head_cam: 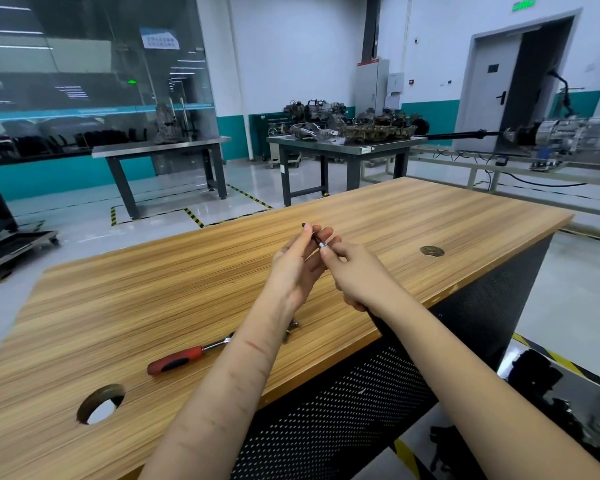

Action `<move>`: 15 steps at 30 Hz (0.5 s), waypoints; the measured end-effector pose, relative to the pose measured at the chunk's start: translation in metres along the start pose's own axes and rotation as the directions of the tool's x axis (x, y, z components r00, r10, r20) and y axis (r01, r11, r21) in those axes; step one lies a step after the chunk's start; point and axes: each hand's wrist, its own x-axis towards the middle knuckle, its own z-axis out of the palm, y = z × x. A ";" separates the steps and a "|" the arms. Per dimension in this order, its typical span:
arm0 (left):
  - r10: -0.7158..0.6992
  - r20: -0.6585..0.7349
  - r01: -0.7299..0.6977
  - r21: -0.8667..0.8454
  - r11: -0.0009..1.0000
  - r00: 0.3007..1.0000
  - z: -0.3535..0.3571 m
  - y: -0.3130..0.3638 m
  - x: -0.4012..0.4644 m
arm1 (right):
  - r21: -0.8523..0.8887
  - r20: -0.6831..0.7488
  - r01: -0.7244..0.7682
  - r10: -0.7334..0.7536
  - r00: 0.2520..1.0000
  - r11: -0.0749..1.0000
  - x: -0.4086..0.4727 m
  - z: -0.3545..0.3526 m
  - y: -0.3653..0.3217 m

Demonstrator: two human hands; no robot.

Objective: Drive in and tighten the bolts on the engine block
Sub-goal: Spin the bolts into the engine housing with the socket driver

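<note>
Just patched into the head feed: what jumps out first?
Both hands meet mid-frame above the wooden striped workbench, the left hand and right hand pinching a slim dark bolt with a silver end. A red-handled ratchet wrench lies on the bench, nearer the camera, beside the left forearm.

Left hand [297, 268]: raised, palm turned inward, fingers pinched a small dark bolt [313, 233].
Right hand [355, 275]: fingertips pinched the same bolt's end.
Forearms: bare, extended forward, converged.

a slim dark metal bolt with a silvery end [315, 237] is tilted above the wooden tabletop, pinched between both hands. a red-and-black-handled chrome ratchet wrench [187, 356] lies flat near the table's front edge.
</note>
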 end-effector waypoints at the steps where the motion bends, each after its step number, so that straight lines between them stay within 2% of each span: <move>1: 0.004 0.006 -0.004 0.020 1.000 1.000 0.000 0.000 0.000 | 0.123 0.024 -0.040 0.037 0.999 0.992 -0.001 0.001 0.003; 3: 0.024 0.024 -0.025 0.048 0.999 0.999 0.002 -0.001 -0.001 | 0.280 0.057 -0.079 0.065 0.996 0.957 -0.005 0.000 0.007; 6: 0.051 0.079 -0.058 0.092 0.994 0.996 0.018 -0.004 -0.002 | 0.406 0.027 -0.074 0.069 0.997 0.911 -0.015 -0.009 0.010; 10: -0.006 0.271 -0.045 0.182 0.982 0.963 0.080 -0.014 -0.003 | 0.595 -0.130 -0.070 0.182 0.975 0.801 -0.036 -0.056 0.018; 13: -0.071 0.422 -0.025 0.217 0.976 0.904 0.152 -0.029 -0.010 | 0.683 -0.280 -0.006 0.270 0.921 0.731 -0.055 -0.117 0.021; 15: -0.100 0.495 -0.009 0.213 0.977 0.863 0.196 -0.038 -0.019 | 0.712 -0.332 0.027 0.303 0.894 0.701 -0.072 -0.157 0.022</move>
